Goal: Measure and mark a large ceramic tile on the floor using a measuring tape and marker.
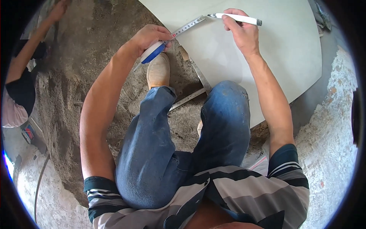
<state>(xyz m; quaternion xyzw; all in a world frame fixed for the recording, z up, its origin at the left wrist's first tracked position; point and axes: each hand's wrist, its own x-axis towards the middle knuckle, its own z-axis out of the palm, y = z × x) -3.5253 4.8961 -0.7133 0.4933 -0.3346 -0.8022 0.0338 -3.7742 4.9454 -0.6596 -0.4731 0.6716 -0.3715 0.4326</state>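
My left hand (150, 37) is closed round a tape measure (153, 52) with a white and blue case. Its metal blade is drawn out a short way to the upper right, over the edge of a large pale tile (282, 49). In my right hand (244, 32) is a white marker pen (238, 18), gripped between thumb and fingers. The pen's dark tip points left, close to the blade's end above the tile. Whether the tip touches the tile I cannot tell.
Rough sandy mortar (103, 45) spreads left of the tile. A metal straightedge (187, 100) lies between my knees. Another person's arm (32, 42) reaches in at the far left, above a dark cable (40, 181). A rough whitish wall (328, 126) stands at right.
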